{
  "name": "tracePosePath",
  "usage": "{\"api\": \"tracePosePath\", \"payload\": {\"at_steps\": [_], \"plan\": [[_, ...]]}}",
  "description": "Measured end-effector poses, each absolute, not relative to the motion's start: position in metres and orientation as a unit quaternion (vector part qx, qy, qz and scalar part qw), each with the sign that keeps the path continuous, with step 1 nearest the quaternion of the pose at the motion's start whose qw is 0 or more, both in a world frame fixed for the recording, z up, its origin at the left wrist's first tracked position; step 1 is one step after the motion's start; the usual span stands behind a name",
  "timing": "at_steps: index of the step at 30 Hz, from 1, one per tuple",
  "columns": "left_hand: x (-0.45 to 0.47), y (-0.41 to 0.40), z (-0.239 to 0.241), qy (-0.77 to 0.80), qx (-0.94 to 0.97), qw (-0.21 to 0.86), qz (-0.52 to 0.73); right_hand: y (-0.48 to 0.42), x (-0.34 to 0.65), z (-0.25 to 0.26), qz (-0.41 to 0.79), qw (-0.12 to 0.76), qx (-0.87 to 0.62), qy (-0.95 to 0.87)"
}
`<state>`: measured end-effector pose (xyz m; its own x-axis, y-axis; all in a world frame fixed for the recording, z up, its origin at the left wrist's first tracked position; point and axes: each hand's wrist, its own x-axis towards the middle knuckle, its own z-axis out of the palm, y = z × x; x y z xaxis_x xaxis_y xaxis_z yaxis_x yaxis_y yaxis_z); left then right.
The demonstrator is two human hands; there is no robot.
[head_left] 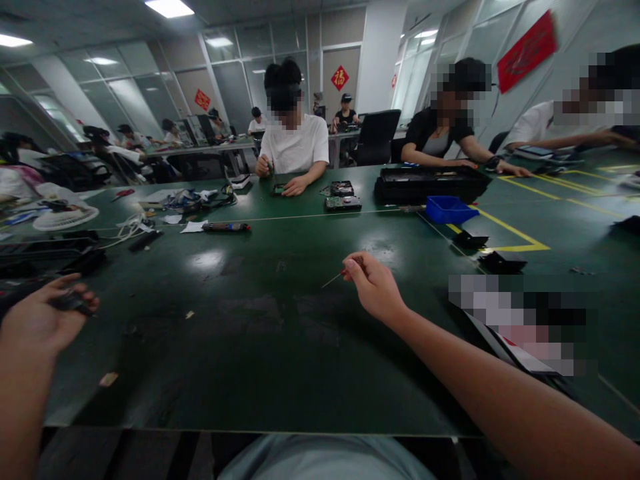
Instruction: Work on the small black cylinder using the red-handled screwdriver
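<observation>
My left hand hovers at the left edge of the green table, fingers curled round a small dark object that I cannot name. My right hand is stretched out over the table's middle, fingers pinched on a thin screwdriver with a red handle; its metal shaft points left, a little above the mat. Both hands are well apart.
A red and black tool lies further back. Hard drives sit before a person in a white shirt opposite. A blue bin, black trays and small black parts lie right; cables lie left.
</observation>
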<state>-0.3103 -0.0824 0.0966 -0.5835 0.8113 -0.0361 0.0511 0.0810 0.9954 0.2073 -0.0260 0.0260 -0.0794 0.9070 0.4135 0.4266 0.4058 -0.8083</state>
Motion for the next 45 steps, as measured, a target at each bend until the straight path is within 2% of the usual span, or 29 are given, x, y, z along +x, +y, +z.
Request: {"api": "tracePosePath", "payload": {"at_steps": [6, 13, 19, 24, 31, 36, 45], "plan": [[-0.22, -0.043, 0.091, 0.554, 0.319, 0.447, 0.625, -0.026, 0.208, 0.026, 0.245, 0.477, -0.488, -0.689], [-0.096, -0.014, 0.083, 0.463, 0.449, 0.547, 0.533, -0.026, 0.21, 0.028, 0.24, 0.489, -0.483, -0.686], [-0.019, -0.014, 0.069, 0.402, 0.496, 0.592, 0.493, -0.025, 0.212, 0.028, 0.228, 0.5, -0.494, -0.674], [0.012, -0.021, 0.049, 0.401, 0.581, 0.535, 0.464, -0.023, 0.211, 0.027, 0.216, 0.497, -0.51, -0.668], [0.01, -0.025, 0.013, 0.464, 0.768, 0.312, 0.312, -0.026, 0.21, 0.03, 0.2, 0.467, -0.511, -0.694], [0.003, -0.016, 0.005, 0.455, 0.804, 0.244, 0.295, -0.032, 0.209, 0.036, 0.182, 0.449, -0.509, -0.711], [-0.005, -0.01, 0.005, 0.467, 0.782, 0.217, 0.351, -0.035, 0.209, 0.031, 0.257, 0.573, -0.444, -0.639]]}}
